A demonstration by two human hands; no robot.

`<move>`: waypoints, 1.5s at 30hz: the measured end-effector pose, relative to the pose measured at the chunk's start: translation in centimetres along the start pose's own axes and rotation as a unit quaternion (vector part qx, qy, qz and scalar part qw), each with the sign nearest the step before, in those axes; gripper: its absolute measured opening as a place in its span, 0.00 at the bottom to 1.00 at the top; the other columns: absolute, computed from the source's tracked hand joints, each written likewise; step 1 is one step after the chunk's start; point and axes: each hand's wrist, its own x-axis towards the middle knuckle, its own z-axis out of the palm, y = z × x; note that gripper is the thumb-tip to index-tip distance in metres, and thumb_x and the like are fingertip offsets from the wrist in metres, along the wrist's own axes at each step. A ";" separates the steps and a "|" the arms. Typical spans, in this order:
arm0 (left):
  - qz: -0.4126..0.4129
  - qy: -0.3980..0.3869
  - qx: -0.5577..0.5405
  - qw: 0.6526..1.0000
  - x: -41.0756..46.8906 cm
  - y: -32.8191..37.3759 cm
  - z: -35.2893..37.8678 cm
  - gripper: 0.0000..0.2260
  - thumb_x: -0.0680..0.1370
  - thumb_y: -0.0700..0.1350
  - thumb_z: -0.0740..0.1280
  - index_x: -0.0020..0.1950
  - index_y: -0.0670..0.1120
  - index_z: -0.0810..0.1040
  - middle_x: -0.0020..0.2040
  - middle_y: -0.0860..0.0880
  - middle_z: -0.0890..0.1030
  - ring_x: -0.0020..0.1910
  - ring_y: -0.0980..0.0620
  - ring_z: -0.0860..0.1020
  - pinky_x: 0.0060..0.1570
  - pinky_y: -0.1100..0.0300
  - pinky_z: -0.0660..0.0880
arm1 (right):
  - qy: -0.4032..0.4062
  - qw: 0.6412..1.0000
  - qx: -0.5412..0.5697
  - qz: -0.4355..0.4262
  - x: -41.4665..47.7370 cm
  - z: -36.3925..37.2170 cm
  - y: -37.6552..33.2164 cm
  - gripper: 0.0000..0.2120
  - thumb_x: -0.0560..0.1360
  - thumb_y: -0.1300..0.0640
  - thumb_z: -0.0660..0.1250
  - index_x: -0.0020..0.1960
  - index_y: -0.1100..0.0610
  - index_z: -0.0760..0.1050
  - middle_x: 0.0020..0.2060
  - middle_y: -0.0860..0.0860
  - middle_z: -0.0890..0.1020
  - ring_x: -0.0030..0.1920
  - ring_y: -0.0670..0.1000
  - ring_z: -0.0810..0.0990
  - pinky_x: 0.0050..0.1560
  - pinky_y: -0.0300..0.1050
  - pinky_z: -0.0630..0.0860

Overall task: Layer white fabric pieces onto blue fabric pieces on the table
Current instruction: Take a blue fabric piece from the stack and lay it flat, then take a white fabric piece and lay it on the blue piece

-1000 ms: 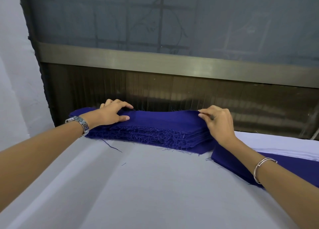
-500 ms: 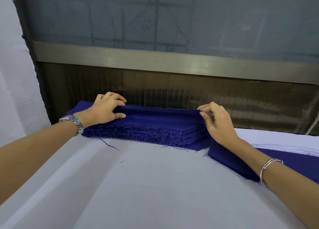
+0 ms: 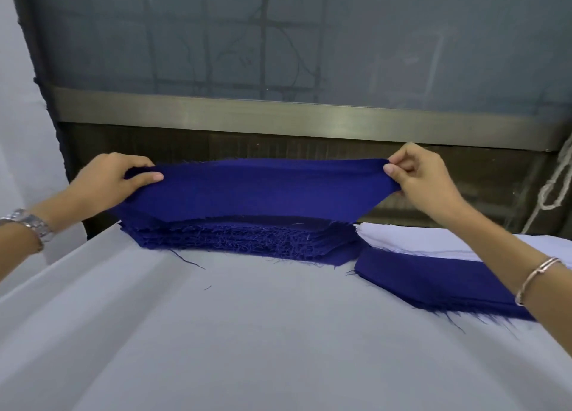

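Since half a second ago both hands have risen off the pile, taking its top layer with them. The left hand [image 3: 114, 183] pinches one end of a deep blue, frayed-edged fabric piece [image 3: 257, 191] between its thumb and curled fingers. The right hand [image 3: 424, 178] pinches the other end the same way. The piece hangs stretched between them, its lower edge just over the stack of blue fabric pieces [image 3: 241, 239] at the far side of the white-covered table [image 3: 247, 333]; whether it has fully cleared the stack I cannot tell.

Just right of the stack lies a flat blue fabric piece [image 3: 433, 282], with a white fabric piece [image 3: 418, 239] touching its far edge.

The loose threads along the stack's near edge look likely to snag the lifted piece, which could drag the next layer askew. A pinch this fine may also have caught two layers at once. If the hands ease their tension, the cloth would probably sag and land creased.
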 end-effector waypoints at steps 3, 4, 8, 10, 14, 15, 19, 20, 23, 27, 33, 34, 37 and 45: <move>-0.059 -0.111 -0.159 0.979 -0.5 2.2 -0.9 0.13 0.73 0.58 0.64 0.53 0.55 0.81 0.49 0.53 0.84 0.47 0.50 0.83 0.43 0.58 0.78 | -0.071 0.992 -0.006 0.100 -0.3 -3.6 0.4 0.06 0.80 0.60 0.67 0.44 0.54 0.74 0.26 0.48 0.82 0.23 0.41 0.77 0.21 0.34 0.71; -0.077 -0.150 -0.182 0.969 -0.7 2.7 -1.0 0.13 0.73 0.58 0.65 0.53 0.56 0.82 0.48 0.52 0.85 0.47 0.50 0.84 0.45 0.57 0.79 | -0.093 0.989 -0.016 0.117 -0.5 -5.0 0.9 0.05 0.79 0.60 0.67 0.45 0.56 0.74 0.26 0.48 0.82 0.22 0.43 0.76 0.20 0.34 0.70; -0.119 -0.257 -0.222 0.933 -2.3 4.7 -0.2 0.19 0.70 0.59 0.69 0.56 0.52 0.83 0.47 0.49 0.87 0.47 0.47 0.85 0.51 0.50 0.81 | -0.197 0.963 -0.020 0.183 -2.6 -10.8 3.4 0.09 0.73 0.57 0.73 0.46 0.62 0.76 0.27 0.55 0.80 0.21 0.48 0.73 0.19 0.36 0.68; -0.124 -0.302 -0.247 0.912 -3.9 6.3 0.4 0.22 0.67 0.68 0.72 0.52 0.54 0.85 0.46 0.49 0.87 0.42 0.49 0.83 0.38 0.59 0.79 | -0.272 0.936 -0.037 0.221 -3.9 -13.6 4.8 0.17 0.64 0.51 0.78 0.46 0.60 0.82 0.31 0.59 0.82 0.25 0.50 0.77 0.21 0.38 0.71; -0.149 -0.383 -0.273 0.870 -6.4 9.1 3.1 0.35 0.50 0.73 0.77 0.48 0.52 0.87 0.37 0.50 0.84 0.25 0.58 0.71 0.24 0.69 0.64 | -0.374 0.879 -0.068 0.288 -6.6 -18.0 9.6 0.22 0.64 0.45 0.83 0.48 0.58 0.83 0.38 0.63 0.84 0.29 0.55 0.81 0.26 0.41 0.77; -0.160 -0.403 -0.276 0.858 -6.9 9.8 3.8 0.35 0.50 0.72 0.78 0.48 0.51 0.87 0.35 0.50 0.83 0.23 0.58 0.68 0.22 0.69 0.61 | -0.378 0.870 -0.069 0.310 -7.3 -18.8 11.0 0.21 0.63 0.46 0.84 0.47 0.58 0.83 0.36 0.62 0.83 0.29 0.57 0.81 0.25 0.42 0.77; -0.157 -0.463 -0.233 0.841 -8.1 11.8 5.4 0.29 0.58 0.71 0.74 0.51 0.55 0.87 0.34 0.53 0.81 0.23 0.58 0.64 0.22 0.68 0.57 | -0.407 0.842 -0.078 0.344 -10.2 -20.7 15.7 0.18 0.67 0.50 0.82 0.45 0.60 0.78 0.33 0.62 0.79 0.25 0.56 0.79 0.25 0.42 0.76; -0.158 -0.464 -0.227 0.841 -8.2 11.9 5.7 0.28 0.58 0.72 0.74 0.50 0.56 0.87 0.33 0.54 0.80 0.23 0.58 0.64 0.23 0.68 0.57 | -0.414 0.841 -0.076 0.341 -10.8 -20.9 16.6 0.17 0.69 0.50 0.81 0.45 0.60 0.78 0.33 0.62 0.79 0.25 0.54 0.78 0.24 0.40 0.74; -0.168 -0.466 -0.220 0.841 -8.6 12.1 6.6 0.26 0.62 0.70 0.74 0.47 0.50 0.88 0.31 0.51 0.80 0.23 0.57 0.66 0.23 0.68 0.59 | -0.427 0.838 -0.056 0.336 -11.9 -21.5 18.6 0.15 0.75 0.51 0.76 0.45 0.62 0.77 0.34 0.64 0.79 0.24 0.52 0.76 0.24 0.36 0.69; -0.159 -0.441 -0.204 0.859 -9.1 11.6 7.6 0.25 0.61 0.71 0.75 0.30 0.49 0.80 0.25 0.50 0.76 0.23 0.53 0.68 0.25 0.65 0.64 | -0.454 0.824 -0.034 0.336 -12.4 -21.2 18.8 0.16 0.77 0.50 0.74 0.45 0.62 0.74 0.31 0.60 0.77 0.24 0.52 0.77 0.25 0.36 0.68; -0.153 -0.383 -0.159 0.897 -10.0 12.1 8.0 0.23 0.62 0.69 0.71 0.25 0.51 0.76 0.24 0.49 0.79 0.22 0.55 0.70 0.28 0.67 0.70 | -0.456 0.819 -0.041 0.345 -13.1 -20.5 16.1 0.15 0.73 0.49 0.77 0.39 0.56 0.75 0.27 0.56 0.76 0.23 0.50 0.75 0.25 0.37 0.66; -0.150 -0.367 -0.140 0.907 -10.3 12.0 8.1 0.23 0.61 0.71 0.70 0.26 0.52 0.77 0.24 0.49 0.80 0.23 0.57 0.71 0.31 0.67 0.72 | -0.457 0.818 -0.047 0.346 -13.1 -20.4 15.4 0.15 0.72 0.48 0.78 0.39 0.56 0.76 0.27 0.56 0.77 0.23 0.49 0.75 0.26 0.37 0.66; -0.132 -0.324 -0.060 0.935 -10.9 11.4 8.3 0.25 0.58 0.79 0.63 0.31 0.59 0.77 0.27 0.53 0.82 0.24 0.62 0.75 0.38 0.66 0.75 | -0.460 0.814 -0.055 0.350 -13.2 -20.2 13.8 0.15 0.70 0.47 0.79 0.38 0.55 0.77 0.27 0.55 0.79 0.23 0.49 0.75 0.25 0.38 0.67; -0.057 -0.123 0.093 0.986 -11.3 8.8 9.9 0.34 0.51 0.88 0.50 0.26 0.59 0.72 0.18 0.57 0.72 0.19 0.58 0.71 0.29 0.57 0.77 | -0.450 0.817 -0.075 0.352 -13.6 -20.3 13.0 0.17 0.69 0.44 0.80 0.42 0.55 0.79 0.29 0.59 0.80 0.20 0.48 0.70 0.23 0.37 0.65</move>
